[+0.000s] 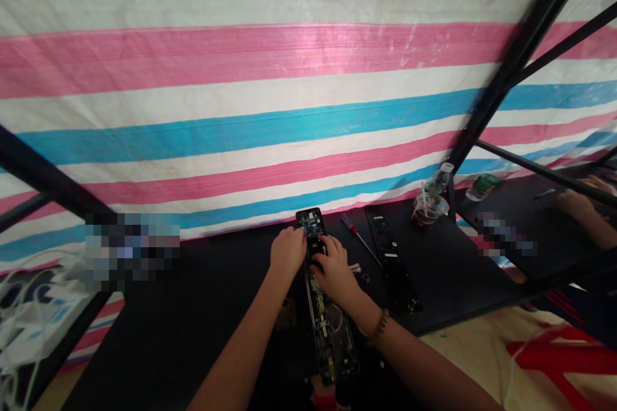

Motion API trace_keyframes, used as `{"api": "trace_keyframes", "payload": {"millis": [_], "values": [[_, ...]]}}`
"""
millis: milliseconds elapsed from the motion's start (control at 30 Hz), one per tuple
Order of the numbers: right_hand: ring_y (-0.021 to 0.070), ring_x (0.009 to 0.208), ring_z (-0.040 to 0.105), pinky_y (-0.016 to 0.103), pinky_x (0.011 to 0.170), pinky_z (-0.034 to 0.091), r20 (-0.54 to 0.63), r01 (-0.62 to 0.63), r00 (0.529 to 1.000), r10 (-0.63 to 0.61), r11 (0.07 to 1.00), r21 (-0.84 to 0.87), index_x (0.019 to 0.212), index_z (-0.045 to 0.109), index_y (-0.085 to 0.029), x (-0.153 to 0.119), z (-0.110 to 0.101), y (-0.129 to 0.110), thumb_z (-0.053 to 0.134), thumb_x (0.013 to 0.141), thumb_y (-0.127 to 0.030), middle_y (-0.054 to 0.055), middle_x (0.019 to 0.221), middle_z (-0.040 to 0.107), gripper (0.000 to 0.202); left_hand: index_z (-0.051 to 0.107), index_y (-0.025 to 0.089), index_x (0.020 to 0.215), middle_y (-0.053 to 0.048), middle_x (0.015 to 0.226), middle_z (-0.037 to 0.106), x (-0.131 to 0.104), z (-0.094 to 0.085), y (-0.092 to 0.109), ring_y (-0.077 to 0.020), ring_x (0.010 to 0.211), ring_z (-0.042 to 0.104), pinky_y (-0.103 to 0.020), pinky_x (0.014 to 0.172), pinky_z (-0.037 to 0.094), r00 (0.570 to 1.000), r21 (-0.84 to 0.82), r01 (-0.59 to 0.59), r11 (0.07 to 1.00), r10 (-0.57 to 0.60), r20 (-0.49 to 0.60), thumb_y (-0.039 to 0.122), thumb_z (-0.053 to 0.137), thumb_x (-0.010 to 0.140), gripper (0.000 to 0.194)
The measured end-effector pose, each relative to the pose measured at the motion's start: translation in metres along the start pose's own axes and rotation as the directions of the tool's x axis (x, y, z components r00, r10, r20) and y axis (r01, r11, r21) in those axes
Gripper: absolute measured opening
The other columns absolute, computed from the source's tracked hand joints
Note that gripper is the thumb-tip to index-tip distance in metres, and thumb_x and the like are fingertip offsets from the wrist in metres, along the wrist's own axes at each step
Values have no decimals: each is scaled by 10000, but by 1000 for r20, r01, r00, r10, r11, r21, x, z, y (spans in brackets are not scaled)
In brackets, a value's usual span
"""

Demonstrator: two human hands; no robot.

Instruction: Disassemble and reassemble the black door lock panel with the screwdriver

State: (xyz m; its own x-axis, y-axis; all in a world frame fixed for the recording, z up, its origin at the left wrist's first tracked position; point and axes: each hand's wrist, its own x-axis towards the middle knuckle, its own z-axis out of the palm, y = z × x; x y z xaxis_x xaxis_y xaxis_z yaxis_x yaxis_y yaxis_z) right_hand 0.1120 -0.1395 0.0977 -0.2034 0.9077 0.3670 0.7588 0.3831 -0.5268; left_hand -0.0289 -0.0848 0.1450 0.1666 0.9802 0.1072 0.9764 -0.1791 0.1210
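A long, narrow black electronic device (324,321) lies opened on the black table, its far end pointing away from me. Circuit boards, wires and brass-coloured parts show inside. My left hand (288,250) grips the left edge of its upper half, fingers curled. Over the middle of the casing, my right hand (333,266) has thumb and fingers bent together; whatever lies between them is too small to make out. To the right are a screwdriver (360,239) with a purple-and-red handle and a long black panel (391,257). Small loose parts (359,268) sit close to my right wrist.
An iced drink cup (429,209) with a straw and a clear bottle (442,180) stand at the back right. Black metal posts (518,54) flank the table. White cables (33,308) crowd the left side. Another person's hand (576,202) is at the far-right table.
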Motion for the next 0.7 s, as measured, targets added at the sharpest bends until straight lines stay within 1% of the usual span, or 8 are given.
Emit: {"api": "trace_keyframes", "payload": {"millis": [100,200,367,500,600,700], "values": [[374,1441,235,554,1050,328,43,-43,998,44,998,-34,912,733,-191,5,13,-6,624,822,-127,137,1521,389,154,682,158,934,-108,903,673,-1,2,2,-238,858,663,-301,732,503,1000,41,-7,999,7,19,192,431,935,253],[383,1464,189,568,1053,299,35,-77,996,78,997,-26,894,745,-195,6,17,-6,619,828,-143,121,1557,356,151,662,129,967,-128,916,669,-5,6,5,-262,891,657,-317,734,504,1000,49,0,999,0,0,129,401,926,264],[368,1444,251,545,1042,307,44,-86,995,86,996,4,810,740,-181,11,17,-4,586,822,-117,116,1538,401,167,618,113,980,-130,924,661,-11,15,7,-254,920,640,-315,774,495,999,33,-10,999,11,-34,78,404,911,227],[333,1416,310,532,1032,335,0,-112,994,112,990,89,825,714,-191,16,21,2,573,814,-108,112,1496,450,163,585,118,969,-123,928,652,-13,23,7,-244,925,630,-314,804,486,998,21,-8,1000,9,-60,62,415,904,190],[327,1425,300,545,1061,324,6,-81,997,81,987,142,860,699,-194,17,23,11,595,797,-111,114,1512,425,147,562,132,958,-113,937,649,-14,28,7,-230,925,631,-307,820,481,997,11,5,1000,-4,-79,66,400,918,180],[325,1435,293,544,1099,309,5,-35,999,34,979,199,907,698,-196,16,23,19,634,789,-136,121,1525,401,147,539,143,958,-105,916,654,-14,29,9,-221,914,644,-296,794,485,995,-15,32,999,-34,-99,85,364,945,184]]}}
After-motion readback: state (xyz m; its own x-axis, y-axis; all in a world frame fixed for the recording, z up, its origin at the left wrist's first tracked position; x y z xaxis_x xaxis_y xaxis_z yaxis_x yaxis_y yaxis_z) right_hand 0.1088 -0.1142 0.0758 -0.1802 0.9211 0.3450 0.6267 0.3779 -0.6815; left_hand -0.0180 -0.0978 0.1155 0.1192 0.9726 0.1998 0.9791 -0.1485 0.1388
